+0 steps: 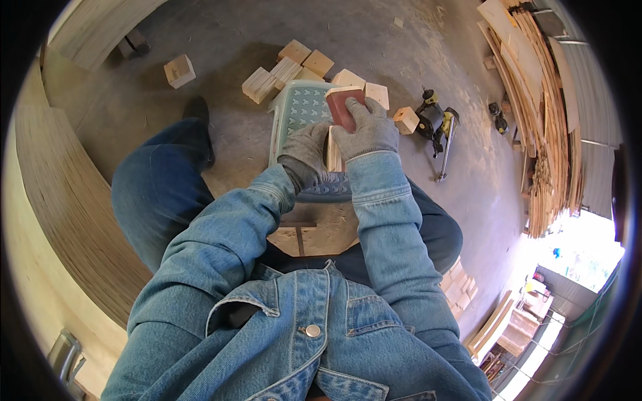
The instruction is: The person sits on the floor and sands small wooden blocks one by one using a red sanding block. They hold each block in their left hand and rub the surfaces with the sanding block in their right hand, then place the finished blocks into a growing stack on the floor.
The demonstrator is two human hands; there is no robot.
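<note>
My right hand [371,128], in a grey knitted glove, is closed around a sanding block [344,107] with a reddish-brown abrasive face and a pale wooden edge. My left hand [306,150], gloved the same way, grips a small wooden block [334,152] standing on edge between the two hands. The sanding block is tilted just above and beyond that wooden block; whether they touch is hidden. Both hands are over a blue-green plastic stool [304,110] with a patterned top, between my knees. My fingers cover part of both pieces.
Several wooden blocks [286,69] lie on the concrete floor beyond the stool; a lone block [180,71] sits farther left. A yellow-and-black power tool [435,121] rests at right. Stacked sheets [73,200] line the left, and boards [535,100] lean at the far right.
</note>
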